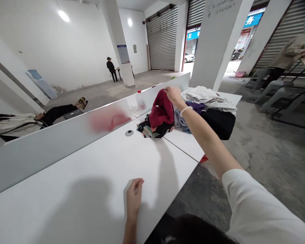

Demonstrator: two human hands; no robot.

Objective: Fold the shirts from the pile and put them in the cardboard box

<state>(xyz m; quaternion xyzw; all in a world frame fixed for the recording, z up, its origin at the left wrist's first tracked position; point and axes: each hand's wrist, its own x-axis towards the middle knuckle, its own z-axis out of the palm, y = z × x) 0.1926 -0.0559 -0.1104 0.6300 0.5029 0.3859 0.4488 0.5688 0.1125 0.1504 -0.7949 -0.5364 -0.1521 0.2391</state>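
My right hand (173, 95) reaches far out over the table and pinches the top of a dark red garment (163, 110), which hangs in folds below it. Under the red cloth lies a black garment with a flower pattern (147, 130), bunched on the table. My left hand (135, 194) rests near the front of the white table (91, 176). Its fingers are curled together, and nothing shows in them. Right of the red garment is a heap with a white garment (205, 95), a purple piece (196, 107) and a black garment (220, 122) draped at the table edge.
A frosted divider (66, 135) runs along the table's far side. A round grommet (129, 133) sits in the tabletop. Beyond the divider one person reclines and another stands by a pillar. At the right a person sits among grey stools (277, 91).
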